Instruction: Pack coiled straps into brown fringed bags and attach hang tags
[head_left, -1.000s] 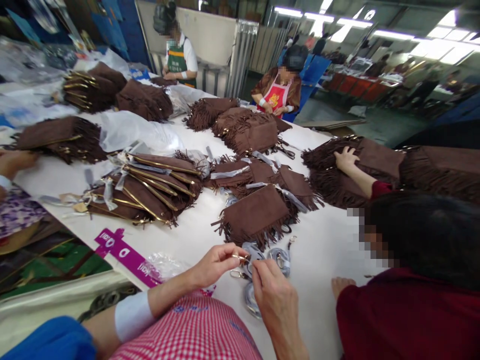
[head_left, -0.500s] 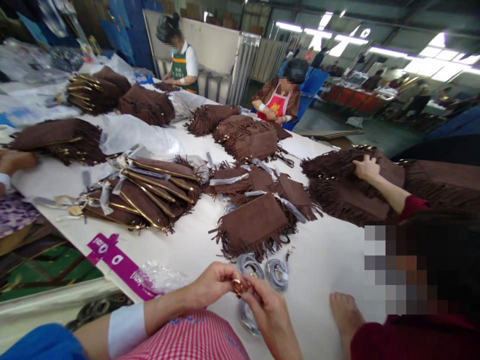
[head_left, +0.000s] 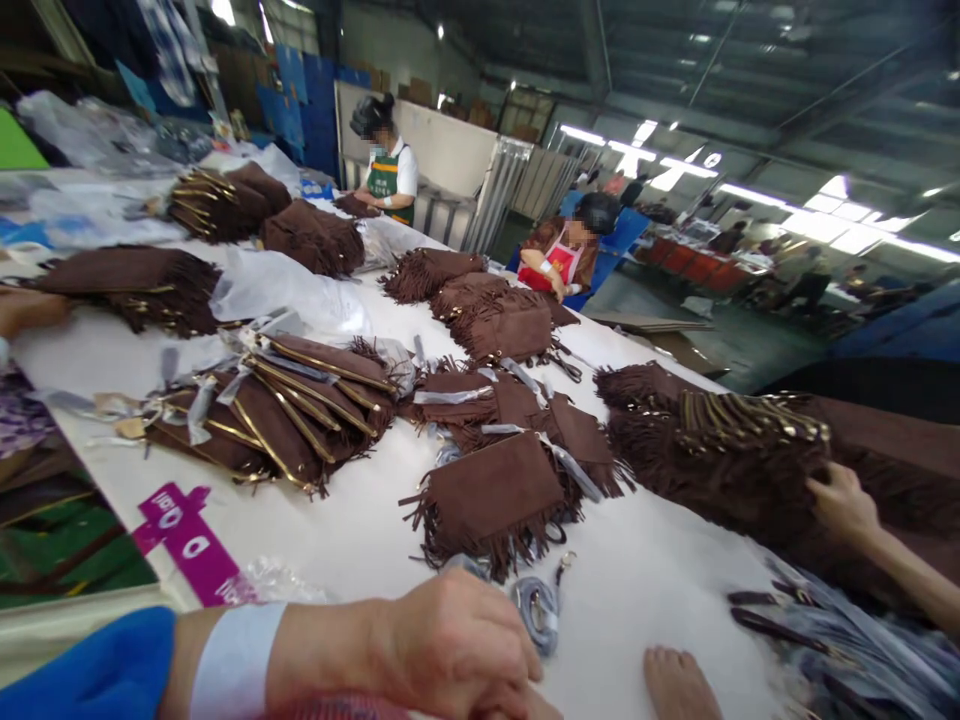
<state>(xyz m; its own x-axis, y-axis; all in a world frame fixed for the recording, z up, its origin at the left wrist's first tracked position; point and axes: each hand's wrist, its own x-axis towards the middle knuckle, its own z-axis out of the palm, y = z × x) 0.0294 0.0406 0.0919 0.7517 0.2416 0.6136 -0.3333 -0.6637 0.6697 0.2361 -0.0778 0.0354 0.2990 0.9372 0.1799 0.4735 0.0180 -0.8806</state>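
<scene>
Both hands are drawn together close to the body, at the near side of the table (head_left: 622, 570). The left hand (head_left: 454, 640) lies uppermost, back turned upward, its fingers curled inward and down; whatever lies within the curl is hidden. The left forearm runs in nearly level from the side, with a white band (head_left: 236, 660) at the wrist and a blue sleeve (head_left: 97, 665) behind it. Of the right hand (head_left: 529, 705), only a small part appears to show, below the left fingers; whether it grips or is free cannot be told.

Just beyond the left fingertips and slightly to their right lies a coiled strap (head_left: 546, 640) in grey wrapping, its metal clasp (head_left: 568, 562) pointing away from the hands. A second coil (head_left: 466, 566) shows partly behind the left knuckles. Farther out, directly ahead, rests a brown fringed bag (head_left: 491, 495); zipped bags (head_left: 277, 410) lie fanned to its left.

The step appears to be close two-handed finger work, though its object is concealed. Taking up the nearer coil would call for a free hand, a short forward reach and a pinch clear of the bag's fringe.
</scene>
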